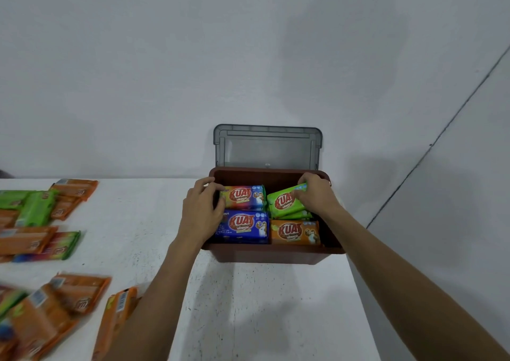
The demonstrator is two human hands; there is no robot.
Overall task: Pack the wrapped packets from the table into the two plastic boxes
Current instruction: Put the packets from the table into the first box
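From the head camera I see my left hand (202, 209) inside the brown plastic box (273, 256), fingers curled round the end of a rainbow wrapped packet (244, 196); my right hand (317, 195) grips a tilted green wrapped packet (284, 202) at the back right

A bare, plain indoor workroom, more a packing corner than a home. A blank pale wall (165, 57) closes the far side, and a white table (248, 305) with a scuffed, speckled top stands against it. Many wrapped packets (36, 209) of one brand lie spread at the left, and more fill a brown plastic box (273, 256) with its grey lid (267, 148) raised. Shop backroom or store: cannot tell.
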